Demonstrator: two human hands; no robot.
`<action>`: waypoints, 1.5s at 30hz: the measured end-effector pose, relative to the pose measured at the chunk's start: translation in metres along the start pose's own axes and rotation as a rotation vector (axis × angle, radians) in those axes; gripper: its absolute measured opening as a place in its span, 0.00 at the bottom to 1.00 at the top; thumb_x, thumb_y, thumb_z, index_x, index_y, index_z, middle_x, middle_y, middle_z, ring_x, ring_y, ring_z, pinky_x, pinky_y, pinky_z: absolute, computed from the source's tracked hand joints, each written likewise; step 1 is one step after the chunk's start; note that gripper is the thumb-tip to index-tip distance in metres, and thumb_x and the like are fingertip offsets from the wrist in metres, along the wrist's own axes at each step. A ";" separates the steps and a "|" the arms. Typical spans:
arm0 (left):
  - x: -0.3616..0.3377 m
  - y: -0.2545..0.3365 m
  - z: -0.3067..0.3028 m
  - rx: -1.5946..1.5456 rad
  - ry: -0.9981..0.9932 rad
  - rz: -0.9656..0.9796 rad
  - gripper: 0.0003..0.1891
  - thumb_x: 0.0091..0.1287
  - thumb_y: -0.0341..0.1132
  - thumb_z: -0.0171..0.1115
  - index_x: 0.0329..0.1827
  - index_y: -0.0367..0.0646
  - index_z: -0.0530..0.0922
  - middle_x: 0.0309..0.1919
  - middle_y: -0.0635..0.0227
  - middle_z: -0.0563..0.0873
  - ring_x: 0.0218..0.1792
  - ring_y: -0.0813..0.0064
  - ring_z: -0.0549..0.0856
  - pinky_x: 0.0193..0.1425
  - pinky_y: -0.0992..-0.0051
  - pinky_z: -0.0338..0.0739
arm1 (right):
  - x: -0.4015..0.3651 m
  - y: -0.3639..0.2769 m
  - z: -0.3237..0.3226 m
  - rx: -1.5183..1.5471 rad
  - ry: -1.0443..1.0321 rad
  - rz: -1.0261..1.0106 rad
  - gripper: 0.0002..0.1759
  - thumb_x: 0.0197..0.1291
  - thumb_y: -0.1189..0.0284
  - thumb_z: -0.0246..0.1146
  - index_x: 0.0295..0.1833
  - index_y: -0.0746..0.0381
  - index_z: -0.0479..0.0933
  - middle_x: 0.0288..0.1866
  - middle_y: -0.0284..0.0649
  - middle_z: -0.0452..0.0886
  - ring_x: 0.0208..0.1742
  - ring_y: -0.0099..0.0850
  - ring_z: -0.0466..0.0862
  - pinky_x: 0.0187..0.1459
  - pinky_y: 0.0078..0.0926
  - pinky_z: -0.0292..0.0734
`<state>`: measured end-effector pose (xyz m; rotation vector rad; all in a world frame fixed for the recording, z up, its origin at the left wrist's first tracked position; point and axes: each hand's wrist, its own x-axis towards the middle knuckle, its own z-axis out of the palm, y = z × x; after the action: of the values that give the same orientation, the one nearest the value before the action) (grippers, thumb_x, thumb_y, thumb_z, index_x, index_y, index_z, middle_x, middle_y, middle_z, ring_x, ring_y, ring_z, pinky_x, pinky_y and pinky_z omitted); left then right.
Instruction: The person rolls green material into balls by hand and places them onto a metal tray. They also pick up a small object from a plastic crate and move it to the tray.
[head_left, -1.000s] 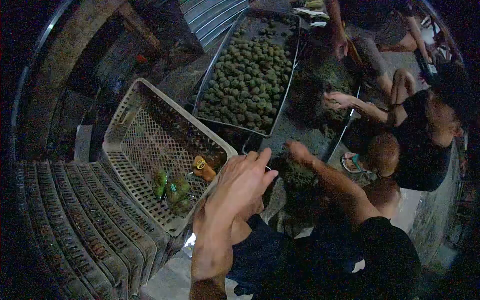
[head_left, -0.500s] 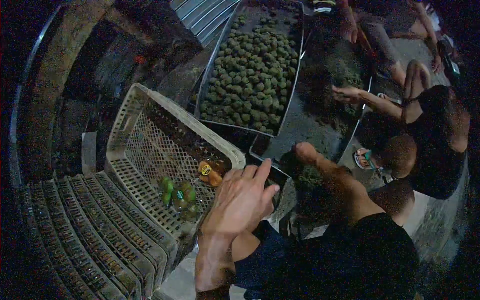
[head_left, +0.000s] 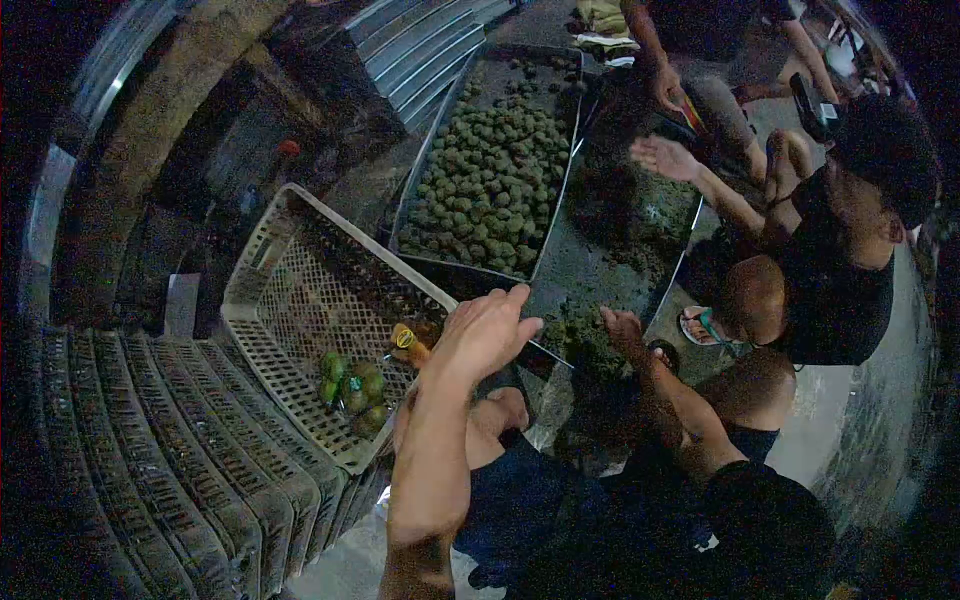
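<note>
My left hand (head_left: 480, 335) is stretched out over the near right corner of a plastic crate (head_left: 350, 240), thumb apart from the fingers and nothing in it. My right hand (head_left: 625, 333) is in shadow over the near end of a dark metal tray (head_left: 590, 275). Its thumb and fingers stand slightly apart, and no object shows in them. Loose dark green clumpy material (head_left: 575, 330) lies on the tray beside that hand. Inside the crate are several green fruits (head_left: 350, 385) and an orange-brown item with a round yellow label (head_left: 405, 338), partly hidden behind my left hand.
A second tray (head_left: 440, 90) holds a heap of round, dark green lumps (head_left: 490, 170). Stacked crates (head_left: 190, 430) stand at the left. A person (head_left: 840, 270) sits at the right with a hand (head_left: 665, 158) raised over the tray; another person (head_left: 700, 60) is behind.
My view has shifted slightly. My right hand, fist-like before, now shows its fingers more spread. My left hand stays stretched out by the crate corner. The seated person's hand has lifted, palm showing.
</note>
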<state>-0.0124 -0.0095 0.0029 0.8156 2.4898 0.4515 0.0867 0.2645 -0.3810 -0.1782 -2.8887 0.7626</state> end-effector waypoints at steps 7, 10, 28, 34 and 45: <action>-0.006 -0.006 0.013 -0.022 0.063 0.034 0.23 0.66 0.44 0.57 0.58 0.38 0.71 0.50 0.47 0.80 0.53 0.49 0.79 0.57 0.57 0.72 | -0.001 -0.010 -0.041 0.608 -0.258 0.329 0.20 0.65 0.58 0.59 0.37 0.66 0.79 0.25 0.37 0.81 0.26 0.29 0.80 0.29 0.34 0.72; -0.007 -0.008 0.016 -0.029 0.109 0.072 0.20 0.65 0.42 0.58 0.54 0.36 0.73 0.46 0.47 0.82 0.50 0.48 0.80 0.55 0.56 0.73 | -0.001 -0.003 -0.052 0.873 -0.318 0.422 0.18 0.64 0.59 0.61 0.35 0.64 0.80 0.23 0.38 0.79 0.24 0.26 0.78 0.27 0.31 0.70; 0.001 0.000 0.021 -0.090 0.059 0.068 0.24 0.63 0.43 0.60 0.58 0.38 0.73 0.50 0.49 0.81 0.54 0.50 0.79 0.57 0.58 0.73 | -0.006 0.035 -0.036 0.208 -0.154 -0.009 0.20 0.65 0.60 0.56 0.27 0.64 0.74 0.20 0.45 0.76 0.19 0.43 0.73 0.25 0.42 0.65; -0.001 -0.002 0.018 -0.150 0.075 0.030 0.24 0.63 0.43 0.61 0.60 0.39 0.73 0.43 0.49 0.84 0.37 0.53 0.85 0.48 0.59 0.77 | 0.010 0.013 -0.057 0.124 0.013 -0.216 0.14 0.60 0.63 0.59 0.41 0.65 0.77 0.27 0.48 0.77 0.30 0.51 0.77 0.30 0.43 0.67; 0.010 -0.009 0.020 -0.090 0.115 0.066 0.25 0.64 0.44 0.60 0.61 0.39 0.72 0.48 0.49 0.83 0.49 0.52 0.82 0.55 0.59 0.75 | 0.022 0.016 -0.068 -0.195 0.138 -0.214 0.18 0.63 0.65 0.58 0.55 0.62 0.73 0.24 0.43 0.72 0.22 0.39 0.70 0.28 0.38 0.64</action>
<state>-0.0133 -0.0074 -0.0211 0.8606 2.5320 0.6458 0.0781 0.3140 -0.3282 0.0545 -2.7875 0.4149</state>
